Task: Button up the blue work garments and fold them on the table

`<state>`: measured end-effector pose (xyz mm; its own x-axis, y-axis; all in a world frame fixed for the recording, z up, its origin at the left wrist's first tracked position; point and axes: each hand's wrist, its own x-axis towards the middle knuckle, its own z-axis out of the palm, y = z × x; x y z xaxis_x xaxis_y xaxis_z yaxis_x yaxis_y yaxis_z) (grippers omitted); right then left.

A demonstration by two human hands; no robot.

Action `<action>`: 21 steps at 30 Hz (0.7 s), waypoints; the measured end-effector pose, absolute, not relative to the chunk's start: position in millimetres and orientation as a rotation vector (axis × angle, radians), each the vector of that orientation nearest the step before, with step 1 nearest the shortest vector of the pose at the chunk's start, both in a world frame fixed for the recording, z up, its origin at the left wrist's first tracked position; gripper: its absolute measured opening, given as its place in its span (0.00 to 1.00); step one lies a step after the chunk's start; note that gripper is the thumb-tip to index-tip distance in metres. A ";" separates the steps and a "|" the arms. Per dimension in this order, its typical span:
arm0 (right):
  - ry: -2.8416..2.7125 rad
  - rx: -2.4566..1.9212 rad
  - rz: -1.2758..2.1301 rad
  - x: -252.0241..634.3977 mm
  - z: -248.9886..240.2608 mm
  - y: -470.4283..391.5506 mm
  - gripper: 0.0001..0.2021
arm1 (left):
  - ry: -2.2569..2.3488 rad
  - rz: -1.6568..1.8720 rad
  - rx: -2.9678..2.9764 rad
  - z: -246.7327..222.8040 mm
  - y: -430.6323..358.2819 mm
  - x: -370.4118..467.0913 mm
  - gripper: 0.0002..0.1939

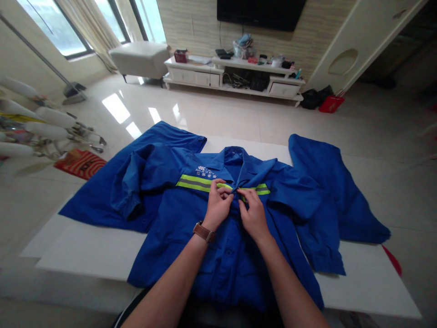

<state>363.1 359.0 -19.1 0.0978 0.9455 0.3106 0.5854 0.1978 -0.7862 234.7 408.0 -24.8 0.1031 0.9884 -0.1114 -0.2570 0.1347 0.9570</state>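
1. Blue at mid-chest: pinches the jacket [180, 223] front between fingertips of left hand [220, 205] and right hand [253, 213].
2. Lies front-up on white table [88, 250], sleeves overlapping blue cloth [344, 196].
3. Beyond, shows cabinet [194, 76] below TV [261, 12].

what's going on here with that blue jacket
A person's left hand and right hand pinch the front edge of a blue jacket at chest height, just below the open collar. It lies spread on a white table, with more blue cloth on both sides.
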 end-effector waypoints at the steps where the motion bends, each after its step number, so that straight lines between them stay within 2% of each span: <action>1: -1.595 -1.486 0.502 362.6 -17.6 358.7 0.18 | 0.997 1.173 0.926 -24.6 408.1 235.1 0.26; 7: -1.627 -1.475 0.447 361.0 -13.8 357.4 0.15 | 1.003 1.213 0.833 -21.8 405.5 237.8 0.25; 14: -1.686 -1.478 0.400 359.8 -14.1 354.9 0.17 | 1.018 1.209 0.907 -21.8 405.2 237.2 0.26; 21: -1.752 -1.500 0.348 361.7 -12.8 353.7 0.21 | 1.010 1.241 0.945 -20.0 406.0 236.9 0.20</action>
